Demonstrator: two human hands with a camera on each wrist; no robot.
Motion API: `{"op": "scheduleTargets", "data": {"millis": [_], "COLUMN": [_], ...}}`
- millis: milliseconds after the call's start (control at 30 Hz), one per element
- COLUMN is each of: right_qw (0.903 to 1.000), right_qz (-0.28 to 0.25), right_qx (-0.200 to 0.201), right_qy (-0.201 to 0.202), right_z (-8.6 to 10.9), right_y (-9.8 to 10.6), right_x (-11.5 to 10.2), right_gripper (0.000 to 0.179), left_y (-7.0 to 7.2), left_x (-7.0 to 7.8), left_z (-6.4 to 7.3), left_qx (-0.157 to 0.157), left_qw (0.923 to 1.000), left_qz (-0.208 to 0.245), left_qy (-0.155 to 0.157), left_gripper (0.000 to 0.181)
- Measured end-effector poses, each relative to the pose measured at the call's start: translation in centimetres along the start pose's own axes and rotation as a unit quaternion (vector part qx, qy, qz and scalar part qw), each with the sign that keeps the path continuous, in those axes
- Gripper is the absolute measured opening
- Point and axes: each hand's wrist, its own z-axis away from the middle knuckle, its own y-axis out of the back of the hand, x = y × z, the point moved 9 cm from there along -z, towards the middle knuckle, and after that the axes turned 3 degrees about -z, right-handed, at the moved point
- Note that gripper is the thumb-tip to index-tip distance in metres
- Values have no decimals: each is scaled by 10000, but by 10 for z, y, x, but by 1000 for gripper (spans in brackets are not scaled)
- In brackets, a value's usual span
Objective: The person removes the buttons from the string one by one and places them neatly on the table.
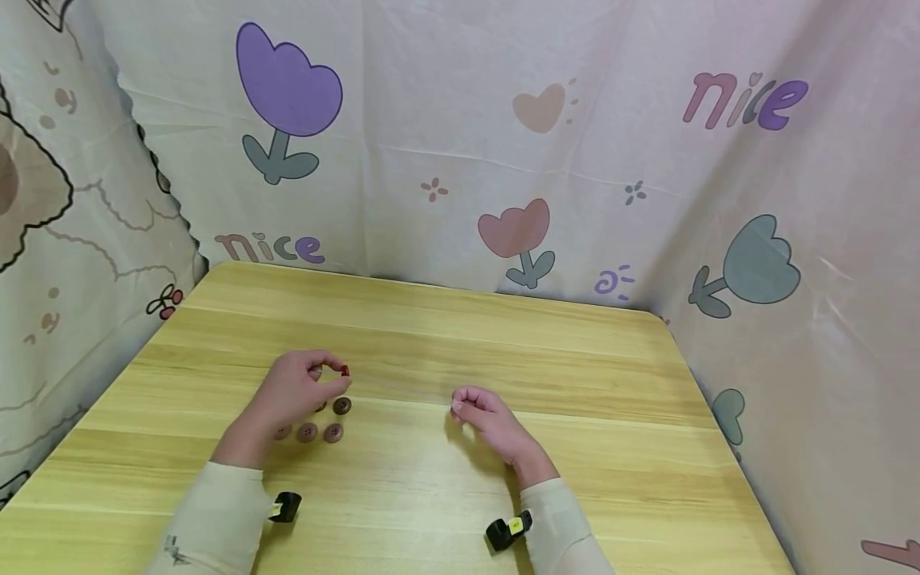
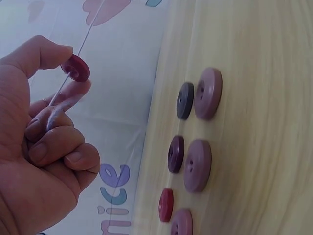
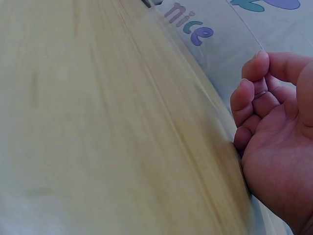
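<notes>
A dark red button [image 2: 79, 68] is pinched between the thumb and index finger of my left hand [image 1: 291, 389], above the table's left part. White thread [image 2: 88, 30] runs through that button, and its near length goes down into the hand's other, curled fingers. To the right, my right hand [image 1: 494, 421] pinches the thread's other stretch [image 3: 253, 36] between thumb and index finger. Below the left hand lie two rows of buttons: a dark grey one [image 2: 185, 101], a dark purple one [image 2: 176, 154], a red one [image 2: 166, 204], and mauve ones [image 2: 198, 165] beside them.
The wooden table [image 1: 575, 359] stretches out under both hands. A patterned curtain [image 1: 431, 104] hangs behind it and along its sides. Black wrist cameras [image 1: 286, 507] sit at both sleeves, low over the tabletop.
</notes>
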Motion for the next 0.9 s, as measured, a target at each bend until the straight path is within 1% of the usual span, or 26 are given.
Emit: {"op": "scheduleTargets", "data": {"millis": [67,167,300,667,900], "right_qw": [10000,10000,10000,9999,10000], "right_qz": [2,-12,-34,-92,-68], "right_qx": [-11,-20,-17,-74,-67], "right_qy": [-8,-14,-26,11,28], "right_z": [0,-1,0,0,0], "right_y": [0,-1,-1,-3,-2], "right_x": [0,1,1,-1,0], "right_gripper": [17,16,17,20,19], "left_y": [3,5,8,23,30], "left_x": [-3,-8,-13,-22,-27], "left_z": [1,2,4,9,13], "left_qx": [9,3,43,201,330], "left_qw": [10000,10000,10000,9992,9986], "left_qz": [-45,42,31,-279,-388], "left_qy": [4,67,71,182,147], "left_gripper": [22,21,18,25,25]}}
